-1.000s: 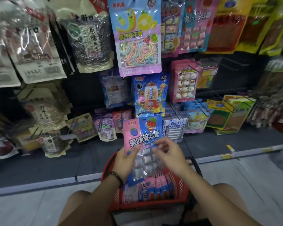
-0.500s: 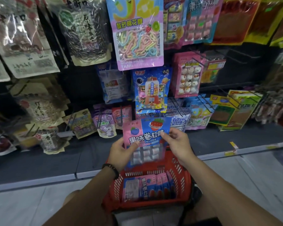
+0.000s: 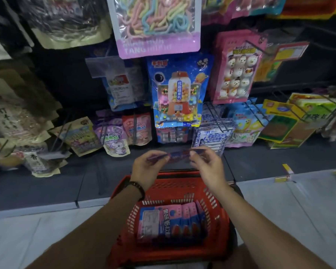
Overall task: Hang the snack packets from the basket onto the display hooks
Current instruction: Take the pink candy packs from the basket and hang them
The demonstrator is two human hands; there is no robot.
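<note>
A pink and blue snack packet (image 3: 179,154) lies nearly flat and edge-on to me, held above the far rim of the red basket (image 3: 122,239). My left hand (image 3: 147,168) pinches its left end and my right hand (image 3: 209,165) pinches its right end. Just beyond it, on the lowest row of the rack, hang matching pink and blue packets (image 3: 172,133) under a blue gumball-machine packet (image 3: 177,94). Several more of the same packets (image 3: 175,220) lie in the basket between my forearms.
Packets crowd the dark display wall: a pink noodle-candy bag (image 3: 157,26) above, a pink snowman packet (image 3: 237,66) right, white-blue packets (image 3: 213,136) on wire hooks, purple and pink bags (image 3: 116,138) left. A grey base shelf (image 3: 260,162) meets the pale tiled floor (image 3: 308,210).
Both hands carried the packet forward toward the lowest row and tipped it from upright and facing me to nearly flat. The view moved closer to the rack and downward.
</note>
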